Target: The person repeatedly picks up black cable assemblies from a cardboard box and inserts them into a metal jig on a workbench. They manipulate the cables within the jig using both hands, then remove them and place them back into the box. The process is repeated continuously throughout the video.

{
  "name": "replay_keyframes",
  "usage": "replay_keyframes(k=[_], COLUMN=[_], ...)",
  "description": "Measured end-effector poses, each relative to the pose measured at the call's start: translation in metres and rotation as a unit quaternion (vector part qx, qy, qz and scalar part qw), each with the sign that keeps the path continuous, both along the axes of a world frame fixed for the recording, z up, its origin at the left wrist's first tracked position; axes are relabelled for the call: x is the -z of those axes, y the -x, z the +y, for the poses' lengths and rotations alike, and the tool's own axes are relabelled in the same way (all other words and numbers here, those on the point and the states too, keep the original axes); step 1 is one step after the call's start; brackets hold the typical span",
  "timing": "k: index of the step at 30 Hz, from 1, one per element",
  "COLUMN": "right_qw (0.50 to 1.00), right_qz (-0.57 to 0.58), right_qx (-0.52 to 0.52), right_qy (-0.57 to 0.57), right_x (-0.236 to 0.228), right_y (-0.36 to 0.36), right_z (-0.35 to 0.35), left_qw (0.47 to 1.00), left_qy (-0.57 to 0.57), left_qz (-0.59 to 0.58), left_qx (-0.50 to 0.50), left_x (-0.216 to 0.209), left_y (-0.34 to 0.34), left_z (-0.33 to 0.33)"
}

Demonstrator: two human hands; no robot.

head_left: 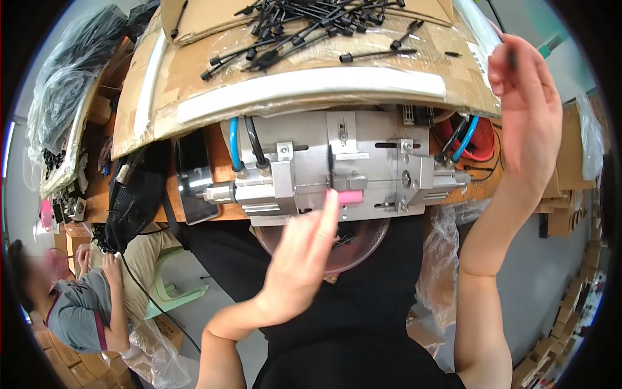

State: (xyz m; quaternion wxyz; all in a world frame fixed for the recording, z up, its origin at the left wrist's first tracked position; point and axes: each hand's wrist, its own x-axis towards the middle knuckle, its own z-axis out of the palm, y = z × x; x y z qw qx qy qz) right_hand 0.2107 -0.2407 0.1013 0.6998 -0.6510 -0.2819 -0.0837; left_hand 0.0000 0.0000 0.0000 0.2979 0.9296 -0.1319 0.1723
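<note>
My left hand reaches over the metal fixture, its index finger stretched forward. Its fingertips are closed at the lower end of a thin black rod, which points away from me across the fixture. Beside that fingertip lies a pink block. My right hand is raised at the far right, beside the cardboard's edge, with its fingers curled. A small black piece shows at those fingers, too blurred to name. Metal cylinders flank the fixture.
Many black rods with knobbed ends lie on a cardboard sheet behind the fixture. A clear bowl sits below its front edge. A tablet lies left; a red basket stands right. Another person sits at left.
</note>
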Motion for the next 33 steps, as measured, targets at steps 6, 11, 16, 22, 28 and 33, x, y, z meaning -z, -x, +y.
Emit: replay_keyframes(k=[6,11,16,22,28,33], right_qw=[0.999,0.997,0.989,0.98,0.949,0.942], right_qz=[-0.044,-0.079,-0.115,-0.071,-0.132,-0.141], right_qx=[0.008,-0.009,0.097,0.108,0.052,0.02], right_qy=[-0.019,-0.01,0.007,0.154,0.282,0.304], right_x=[0.007,0.009,0.021,0.081,0.141,0.152], right_y=[0.037,0.051,0.073,0.136,0.167,0.161], right_z=[-0.008,-0.007,0.01,0.032,0.054,0.067], left_qw=[0.993,0.987,0.985,0.989,0.97,0.994], left_qy=[-0.114,-0.153,-0.165,-0.123,-0.094,-0.057], left_qz=[0.027,0.026,0.038,0.085,-0.169,-0.001], left_qx=[-0.026,-0.037,-0.031,0.01,-0.149,-0.09], left_x=[0.029,0.029,0.025,0.005,-0.066,-0.077], left_y=[0.0,-0.003,-0.004,-0.005,-0.12,-0.151], left_z=[-0.034,-0.035,-0.037,-0.019,0.088,0.136])
